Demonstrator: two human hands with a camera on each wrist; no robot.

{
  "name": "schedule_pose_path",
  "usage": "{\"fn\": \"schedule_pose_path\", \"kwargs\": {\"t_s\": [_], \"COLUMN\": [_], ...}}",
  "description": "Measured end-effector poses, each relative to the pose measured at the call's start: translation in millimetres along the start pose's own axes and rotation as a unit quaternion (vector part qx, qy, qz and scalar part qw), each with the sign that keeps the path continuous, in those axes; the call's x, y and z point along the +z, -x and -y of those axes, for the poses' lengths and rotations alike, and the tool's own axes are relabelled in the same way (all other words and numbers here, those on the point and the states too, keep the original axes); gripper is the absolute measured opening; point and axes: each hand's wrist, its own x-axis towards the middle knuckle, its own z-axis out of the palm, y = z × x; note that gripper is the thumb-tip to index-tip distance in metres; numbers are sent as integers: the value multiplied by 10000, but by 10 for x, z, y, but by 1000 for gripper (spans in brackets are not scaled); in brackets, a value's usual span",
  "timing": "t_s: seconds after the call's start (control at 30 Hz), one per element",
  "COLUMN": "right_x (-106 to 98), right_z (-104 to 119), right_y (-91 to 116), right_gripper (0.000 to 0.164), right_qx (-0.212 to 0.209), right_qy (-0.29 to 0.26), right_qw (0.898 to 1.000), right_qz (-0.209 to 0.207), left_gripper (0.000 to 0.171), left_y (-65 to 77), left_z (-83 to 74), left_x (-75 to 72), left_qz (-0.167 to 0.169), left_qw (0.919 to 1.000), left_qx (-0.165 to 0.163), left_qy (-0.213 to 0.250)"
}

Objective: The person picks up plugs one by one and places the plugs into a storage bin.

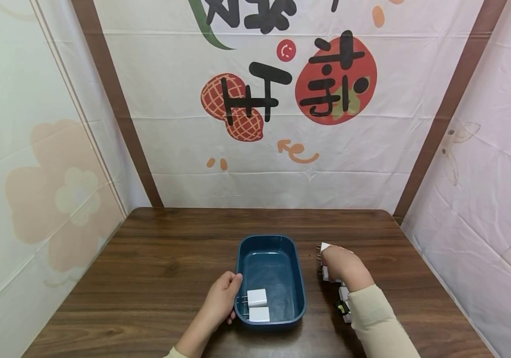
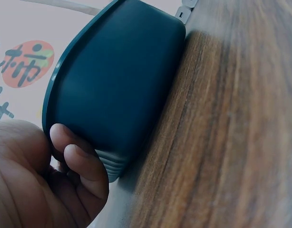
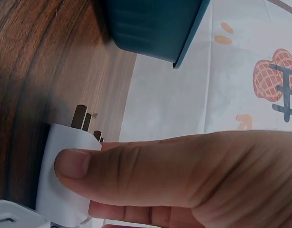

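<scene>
A dark blue rectangular plastic bin (image 1: 273, 272) stands on the table. My left hand (image 1: 220, 297) grips its near left wall, thumb at the rim and fingers curled outside below it, as the left wrist view also shows. Two white wall chargers (image 1: 257, 298) lie side by side at the bin's near left corner, prongs pointing left. Right of the bin, my right hand (image 1: 344, 266) reaches down to a row of chargers. In the right wrist view its thumb presses a white charger (image 3: 55, 190) against the fingers behind; metal prongs stick out towards the bin.
More white chargers (image 1: 344, 293) sit near the right forearm, beside a small black and yellow item (image 1: 341, 308). The wooden table (image 1: 183, 248) ends at a printed white curtain (image 1: 246, 189) at the back, with more curtain on both sides.
</scene>
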Motion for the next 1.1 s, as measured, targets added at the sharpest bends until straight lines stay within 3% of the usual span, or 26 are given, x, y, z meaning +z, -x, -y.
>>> {"fn": "schedule_pose_path", "kwargs": {"t_s": [1.1], "right_x": [47], "right_z": [23], "right_y": [-3], "right_gripper": [24], "right_qx": [-149], "right_qy": [2], "right_qw": [9999], "right_qz": [-1], "left_gripper": [38], "left_y": [12], "left_z": [12], "left_x": [-8], "left_qz": [-5], "left_qw": [10000], "left_qx": [53], "left_qy": [22]}}
